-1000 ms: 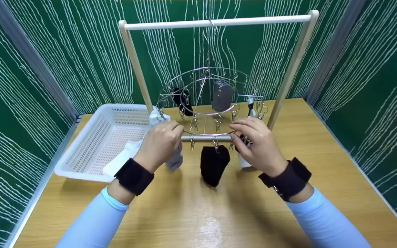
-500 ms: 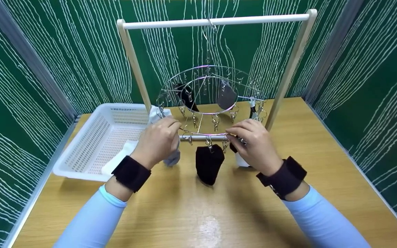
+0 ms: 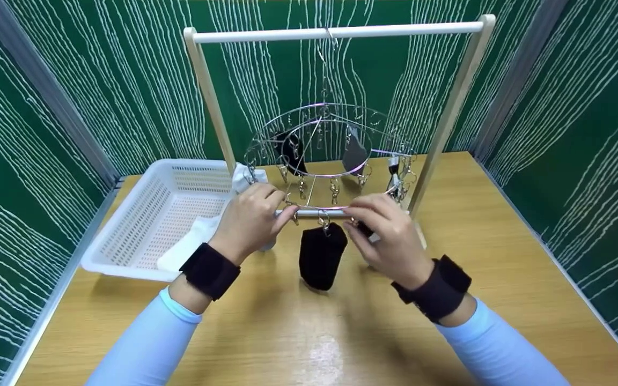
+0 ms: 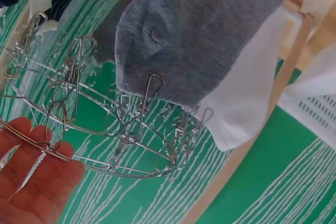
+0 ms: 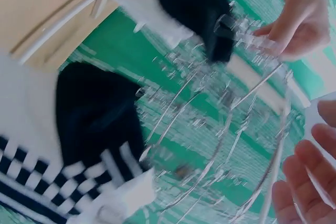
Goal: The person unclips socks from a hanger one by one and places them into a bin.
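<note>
A round metal clip hanger (image 3: 322,176) hangs from the rack's top rail, with socks clipped round it. At its near rim, my left hand (image 3: 252,214) touches the wire, its thumb stretched out to the right. The wire crosses the extended fingers (image 4: 44,169) in the left wrist view. My right hand (image 3: 389,230) is at the same rim, further right, with fingers extended and apart from the thumb. Between the hands hangs a black sock (image 3: 321,257). A grey sock (image 4: 184,40) hangs near my left hand; a checkered sock (image 5: 58,192) shows, blurred, in the right wrist view.
A white plastic basket (image 3: 121,236) stands at the left with a white sock (image 3: 188,246) in it. The wooden rack (image 3: 448,107) frames the hanger on both sides. Green walls (image 3: 582,134) with white lines surround the wooden table (image 3: 319,332).
The hanger has turned a little, and the front black sock has shifted left. My right hand has moved left along the rim. My left thumb has come away from the fingers.
</note>
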A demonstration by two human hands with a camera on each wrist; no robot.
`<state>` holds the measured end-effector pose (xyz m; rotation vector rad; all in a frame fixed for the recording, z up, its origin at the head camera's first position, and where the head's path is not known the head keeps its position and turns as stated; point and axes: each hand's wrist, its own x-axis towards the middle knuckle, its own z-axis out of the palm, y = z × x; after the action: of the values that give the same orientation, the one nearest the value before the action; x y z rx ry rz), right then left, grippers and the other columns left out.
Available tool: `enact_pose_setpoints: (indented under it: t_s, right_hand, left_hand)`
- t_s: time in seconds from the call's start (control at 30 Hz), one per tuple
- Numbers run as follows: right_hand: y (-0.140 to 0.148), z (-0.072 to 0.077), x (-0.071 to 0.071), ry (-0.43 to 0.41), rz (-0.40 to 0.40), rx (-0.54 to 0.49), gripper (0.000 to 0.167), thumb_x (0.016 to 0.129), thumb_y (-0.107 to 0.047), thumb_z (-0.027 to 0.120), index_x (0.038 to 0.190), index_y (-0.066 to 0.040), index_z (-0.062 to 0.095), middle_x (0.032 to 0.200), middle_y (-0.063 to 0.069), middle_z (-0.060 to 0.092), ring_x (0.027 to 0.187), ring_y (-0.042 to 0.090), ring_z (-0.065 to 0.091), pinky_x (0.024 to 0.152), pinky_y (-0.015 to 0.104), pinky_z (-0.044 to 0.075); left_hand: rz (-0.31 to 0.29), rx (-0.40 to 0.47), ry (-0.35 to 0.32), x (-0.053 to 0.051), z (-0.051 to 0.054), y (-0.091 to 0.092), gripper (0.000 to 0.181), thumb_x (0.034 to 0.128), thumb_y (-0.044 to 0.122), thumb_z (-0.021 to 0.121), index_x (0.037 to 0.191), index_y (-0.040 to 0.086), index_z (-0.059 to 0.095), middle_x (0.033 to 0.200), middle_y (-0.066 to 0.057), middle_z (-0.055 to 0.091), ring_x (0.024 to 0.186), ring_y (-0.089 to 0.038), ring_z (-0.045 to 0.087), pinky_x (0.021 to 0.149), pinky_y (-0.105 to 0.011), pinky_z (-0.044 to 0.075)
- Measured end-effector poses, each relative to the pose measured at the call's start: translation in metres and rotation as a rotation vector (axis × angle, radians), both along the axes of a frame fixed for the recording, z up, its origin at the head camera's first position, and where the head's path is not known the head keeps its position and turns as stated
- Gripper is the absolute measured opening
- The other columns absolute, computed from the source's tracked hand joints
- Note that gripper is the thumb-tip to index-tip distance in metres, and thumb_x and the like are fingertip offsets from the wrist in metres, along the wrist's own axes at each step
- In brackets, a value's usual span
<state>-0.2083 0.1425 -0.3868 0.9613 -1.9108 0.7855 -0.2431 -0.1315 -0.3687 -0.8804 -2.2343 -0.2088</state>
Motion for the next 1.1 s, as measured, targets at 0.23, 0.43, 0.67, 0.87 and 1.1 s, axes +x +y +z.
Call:
enact_pose_setpoints:
  t_s: [0.23,0.43,0.67,0.87,1.1]
  right_hand:
    - [-0.017,-0.015,0.016,0.004,0.013,0.010,0.026,0.082,0.006,0.087,0.106,0.004,0.079,0.103,0.017,0.081,0.093,0.031,0.079,0.083,0.041,0.066]
    - [-0.025,-0.028,0.018,-0.189,-0.083,0.036,0.032,0.089,0.002,0.084,0.119,0.011,0.074,0.116,0.025,0.079,0.108,0.039,0.079,0.093,0.050,0.065]
    - [-0.028,-0.029,0.007,-0.462,-0.068,0.078,0.044,0.103,-0.009,0.072,0.139,0.014,0.063,0.138,0.032,0.069,0.130,0.047,0.067,0.112,0.060,0.055]
    - [-0.026,-0.029,-0.011,-0.572,0.054,0.038,0.033,0.107,-0.008,0.066,0.133,0.012,0.068,0.137,0.028,0.071,0.131,0.044,0.067,0.114,0.059,0.053]
    - [-0.027,-0.026,-0.023,-0.568,0.133,0.014,0.014,0.102,-0.007,0.074,0.109,0.005,0.075,0.109,0.018,0.080,0.110,0.035,0.076,0.102,0.052,0.060]
  left_hand:
    - [0.010,-0.004,-0.001,0.000,0.000,-0.002,0.030,0.1019,0.031,0.077,0.092,0.003,0.074,0.089,-0.010,0.074,0.086,-0.029,0.072,0.080,-0.041,0.065]
    - [0.007,-0.007,0.004,-0.001,0.000,-0.001,0.030,0.1025,0.031,0.076,0.092,0.003,0.074,0.090,-0.010,0.074,0.087,-0.029,0.073,0.080,-0.040,0.066]
    - [0.000,0.007,0.006,-0.002,-0.001,-0.002,0.031,0.1017,0.032,0.078,0.090,0.003,0.074,0.089,-0.010,0.075,0.084,-0.027,0.072,0.079,-0.039,0.066]
    - [-0.005,0.024,0.014,-0.003,-0.002,-0.002,0.030,0.1019,0.032,0.077,0.093,0.004,0.075,0.093,-0.011,0.076,0.089,-0.028,0.074,0.081,-0.040,0.066]
    - [-0.010,0.047,0.016,-0.005,-0.005,-0.002,0.028,0.1017,0.029,0.077,0.098,0.002,0.076,0.099,-0.012,0.077,0.095,-0.029,0.074,0.088,-0.041,0.066]
